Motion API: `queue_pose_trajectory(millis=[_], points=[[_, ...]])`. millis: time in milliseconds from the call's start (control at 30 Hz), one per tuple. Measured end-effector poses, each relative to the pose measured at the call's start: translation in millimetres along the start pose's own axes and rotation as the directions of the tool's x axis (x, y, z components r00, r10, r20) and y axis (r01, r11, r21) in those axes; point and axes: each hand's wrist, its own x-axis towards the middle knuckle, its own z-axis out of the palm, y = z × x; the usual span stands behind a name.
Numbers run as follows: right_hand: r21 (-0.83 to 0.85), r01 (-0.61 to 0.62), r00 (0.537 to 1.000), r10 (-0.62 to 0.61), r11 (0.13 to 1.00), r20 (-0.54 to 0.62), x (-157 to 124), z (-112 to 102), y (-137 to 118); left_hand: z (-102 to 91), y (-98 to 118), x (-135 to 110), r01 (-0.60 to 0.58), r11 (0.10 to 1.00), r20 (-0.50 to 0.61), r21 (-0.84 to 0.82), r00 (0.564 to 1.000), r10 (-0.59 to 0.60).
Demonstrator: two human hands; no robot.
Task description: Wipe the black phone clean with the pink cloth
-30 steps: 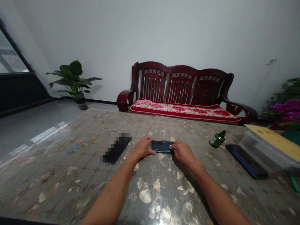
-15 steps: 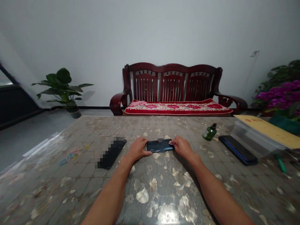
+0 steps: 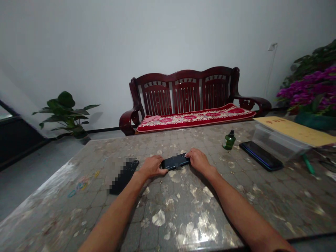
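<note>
As I look out through the head camera, both forearms stretch forward over the patterned table point(image 3: 181, 199) and slant inward to a dark phone point(image 3: 173, 162) between the hands. I have the left hand point(image 3: 151, 166) holding its left end, thumb at the near edge and fingers at the far corner. My right hand point(image 3: 198, 160) bends in at the other end, fingers drawn narrow and touching it; whether they clamp the phone or a small pale thing there, I cannot tell.
</note>
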Motion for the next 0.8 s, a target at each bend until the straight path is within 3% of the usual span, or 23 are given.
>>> queue_pose_trajectory(millis=[233,433,567,800], points=[[0.244,-0.149,0.984,0.168,0.958,-0.061,10,6,10,-11.7,8,-1,-0.031,0.998,0.046,0.048,0.999,0.029],[0.479,-0.305,0.938,0.347,0.823,0.0,15,15,14,-5.8,19,-4,0.011,0.996,0.054,0.09,0.998,-0.016],[0.523,-0.379,0.908,0.417,0.763,0.05,16,22,16,1.6,20,-5,0.032,0.995,0.041,0.098,0.999,-0.036],[0.525,-0.399,0.897,0.44,0.752,0.051,20,30,20,4.5,22,-4,0.037,0.999,0.028,0.034,0.999,-0.038]])
